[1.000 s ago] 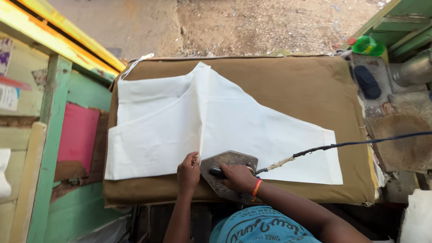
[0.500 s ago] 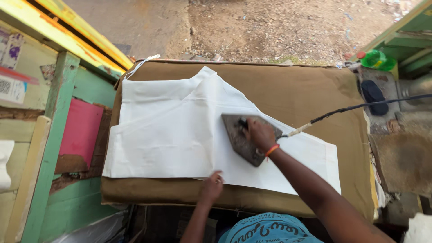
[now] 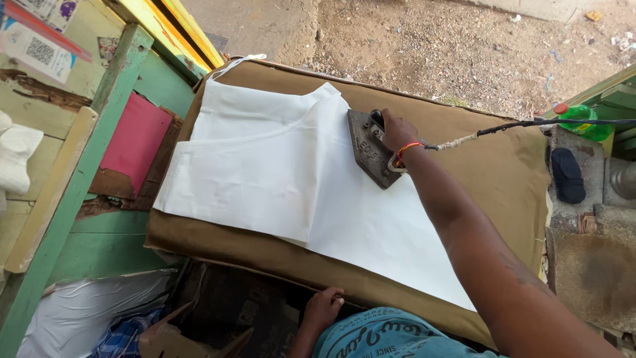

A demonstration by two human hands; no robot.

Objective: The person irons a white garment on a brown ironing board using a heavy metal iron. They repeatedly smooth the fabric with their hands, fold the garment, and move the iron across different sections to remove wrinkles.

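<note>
Surface: one desk point(image 3: 503, 179) padded with brown cloth, set outdoors on bare dirt ground point(image 3: 450, 46) scattered with small litter. To the person's left, a green-painted wooden frame point(image 3: 79, 166) with a pink panel point(image 3: 136, 142); yellow boards run above it. To the right, a rough stone ledge point(image 3: 589, 265) carries one green plastic bottle point(image 3: 583, 120) and one dark oval object point(image 3: 568, 174).

On the desk: one white garment point(image 3: 265, 172), spread flat, with a fold line running through its middle. Long axis runs diagonally, from the far left corner of the desk toward the near right edge. A narrow white strap extends past the far left corner.

One iron point(image 3: 371, 147), dark metal, sits on the garment near its far edge, sole down. Long axis roughly near–far; pointed nose aims toward the near edge of the desk, slightly right. One cord point(image 3: 517, 126) leaves it to the right, wrapped pale near the iron, black farther out.

Right hand point(image 3: 396, 131): grip closed around the iron's handle; orange band at the wrist.
Left hand point(image 3: 324, 308): fingers curled, resting at the near edge of the desk, below the garment, holding nothing.
</note>
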